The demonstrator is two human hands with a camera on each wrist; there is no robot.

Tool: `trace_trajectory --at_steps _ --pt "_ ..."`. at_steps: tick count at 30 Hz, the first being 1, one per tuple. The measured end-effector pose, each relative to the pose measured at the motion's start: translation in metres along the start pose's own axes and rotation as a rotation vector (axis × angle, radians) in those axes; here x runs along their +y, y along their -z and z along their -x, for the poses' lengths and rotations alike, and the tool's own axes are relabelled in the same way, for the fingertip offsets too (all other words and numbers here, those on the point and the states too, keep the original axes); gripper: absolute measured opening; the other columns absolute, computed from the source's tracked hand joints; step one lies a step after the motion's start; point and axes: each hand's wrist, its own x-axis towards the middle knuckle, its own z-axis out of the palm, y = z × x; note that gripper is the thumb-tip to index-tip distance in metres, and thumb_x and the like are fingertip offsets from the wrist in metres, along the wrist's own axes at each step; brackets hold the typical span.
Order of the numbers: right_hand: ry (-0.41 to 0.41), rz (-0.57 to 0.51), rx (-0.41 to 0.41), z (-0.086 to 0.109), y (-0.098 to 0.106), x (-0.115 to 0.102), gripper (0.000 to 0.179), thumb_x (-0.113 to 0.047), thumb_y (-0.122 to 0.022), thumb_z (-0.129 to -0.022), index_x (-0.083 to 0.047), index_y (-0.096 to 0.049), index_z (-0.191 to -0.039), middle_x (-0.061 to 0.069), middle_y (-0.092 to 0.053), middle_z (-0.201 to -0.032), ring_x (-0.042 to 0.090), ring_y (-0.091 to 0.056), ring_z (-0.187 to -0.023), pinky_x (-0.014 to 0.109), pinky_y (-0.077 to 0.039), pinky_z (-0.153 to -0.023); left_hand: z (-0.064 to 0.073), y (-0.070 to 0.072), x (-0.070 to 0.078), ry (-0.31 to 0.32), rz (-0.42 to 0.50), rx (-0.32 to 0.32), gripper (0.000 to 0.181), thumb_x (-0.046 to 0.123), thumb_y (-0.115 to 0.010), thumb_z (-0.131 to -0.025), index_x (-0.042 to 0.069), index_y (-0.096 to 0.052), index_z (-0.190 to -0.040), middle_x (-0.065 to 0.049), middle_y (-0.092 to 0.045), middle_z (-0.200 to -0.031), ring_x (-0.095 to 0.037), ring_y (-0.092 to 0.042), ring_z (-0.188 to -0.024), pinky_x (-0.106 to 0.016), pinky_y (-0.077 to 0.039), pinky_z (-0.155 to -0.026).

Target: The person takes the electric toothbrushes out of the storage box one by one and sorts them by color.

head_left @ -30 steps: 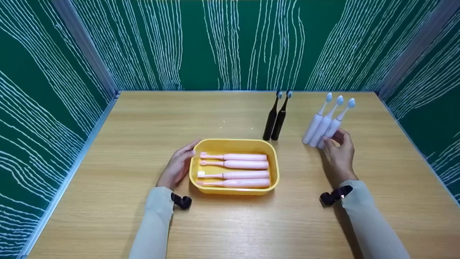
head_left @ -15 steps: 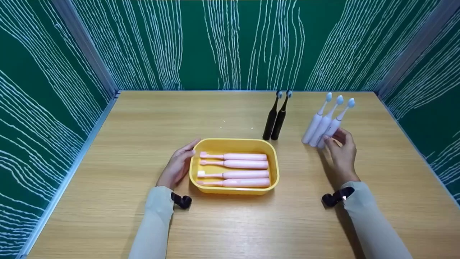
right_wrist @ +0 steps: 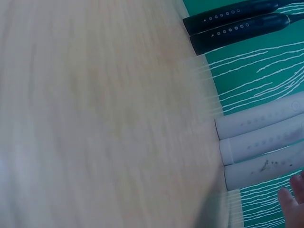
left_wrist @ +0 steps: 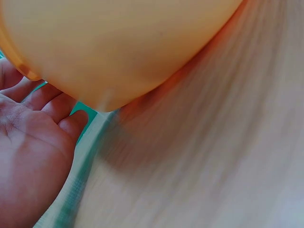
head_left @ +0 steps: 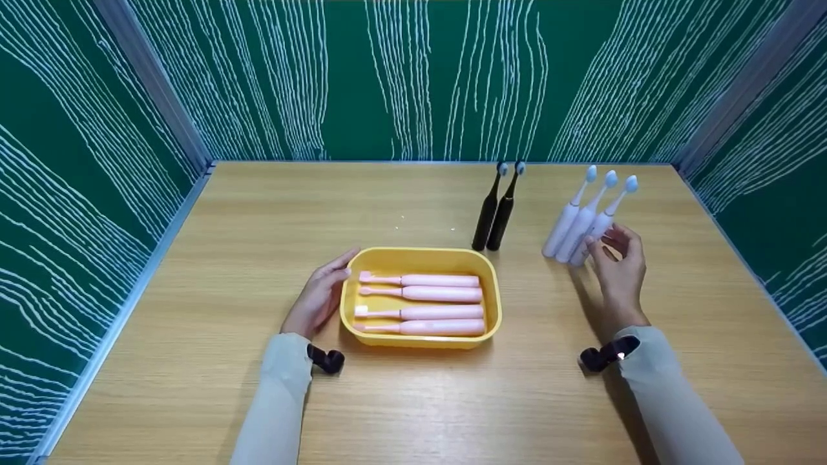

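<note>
Near the left rim of a yellow plastic bin (head_left: 420, 343), my left hand (head_left: 318, 294) rests its fairly straight fingers against the outer wall; the left wrist view shows the hand (left_wrist: 35, 137) beside the bin (left_wrist: 114, 52). Several pink electric toothbrushes (head_left: 442, 294) lie side by side inside, heads to the left. On the right, three white electric toothbrushes (head_left: 578, 231) stand upright in a touching row. My right hand (head_left: 620, 278) is just beside the rightmost one, fingers loosely bent; in the right wrist view its fingertips (right_wrist: 287, 199) appear apart from the white handles (right_wrist: 263, 166).
Two black electric toothbrushes (head_left: 494, 219) stand upright close together behind the bin's right corner. Small white specks (head_left: 402, 217) dot the wooden table (head_left: 413, 407). Green walls (head_left: 352, 77) with white wavy lines enclose the back and sides.
My right hand has loosened from the rightmost white toothbrush and shifted slightly right and away. The toothbrushes, the bin and my left hand stay in place.
</note>
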Motion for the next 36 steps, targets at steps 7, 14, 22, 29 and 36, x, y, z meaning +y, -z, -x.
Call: trace_trajectory --at_steps 7,14,22,29,36 --pt "0.061 -0.045 0.050 0.007 -0.002 -0.010 0.051 -0.013 -0.069 -0.087 -0.012 -0.048 -0.133 -0.005 -0.053 -0.118 0.014 -0.050 -0.117 0.036 -0.040 -0.110 0.000 0.000 0.000 0.006 -0.003 0.002 0.052 0.002 -0.037 -0.097 -0.003 -0.029 -0.148 -0.014 -0.022 -0.159 -0.025 -0.021 -0.147 -0.036 -0.025 -0.119" --pt "0.148 -0.028 0.097 0.014 -0.003 -0.017 0.046 -0.013 -0.068 -0.087 -0.008 -0.050 -0.129 -0.004 -0.053 -0.112 0.013 -0.053 -0.110 0.034 -0.045 -0.104 0.000 0.000 0.000 0.011 0.007 -0.013 0.051 0.001 -0.036 -0.098 -0.001 -0.030 -0.149 -0.012 -0.025 -0.158 -0.024 -0.028 -0.144 -0.035 -0.029 -0.117" --pt "0.185 -0.080 0.156 0.016 -0.002 -0.019 0.039 -0.012 -0.068 -0.087 -0.010 -0.054 -0.123 -0.004 -0.054 -0.109 0.012 -0.054 -0.105 0.022 -0.046 -0.097 0.001 0.000 0.001 0.008 0.000 -0.011 0.051 0.002 -0.036 -0.098 -0.002 -0.029 -0.149 -0.013 -0.023 -0.159 -0.025 -0.024 -0.146 -0.035 -0.026 -0.119" --pt "0.220 -0.147 0.128 0.015 -0.007 -0.016 0.035 -0.014 -0.069 -0.087 -0.011 -0.056 -0.120 -0.002 -0.055 -0.108 0.011 -0.054 -0.104 0.019 -0.045 -0.093 0.003 0.000 0.002 0.010 -0.004 -0.007 0.051 0.003 -0.037 -0.098 0.000 -0.030 -0.149 -0.011 -0.024 -0.159 -0.022 -0.023 -0.146 -0.034 -0.025 -0.119" --pt "0.255 -0.161 0.053 0.024 -0.018 -0.022 0.035 -0.015 -0.067 -0.089 -0.010 -0.055 -0.122 -0.001 -0.056 -0.111 0.011 -0.054 -0.105 0.020 -0.045 -0.094 0.002 0.001 0.001 0.013 0.007 -0.015 0.052 0.003 -0.038 -0.098 0.000 -0.030 -0.149 -0.012 -0.024 -0.159 -0.023 -0.025 -0.145 -0.034 -0.027 -0.119"
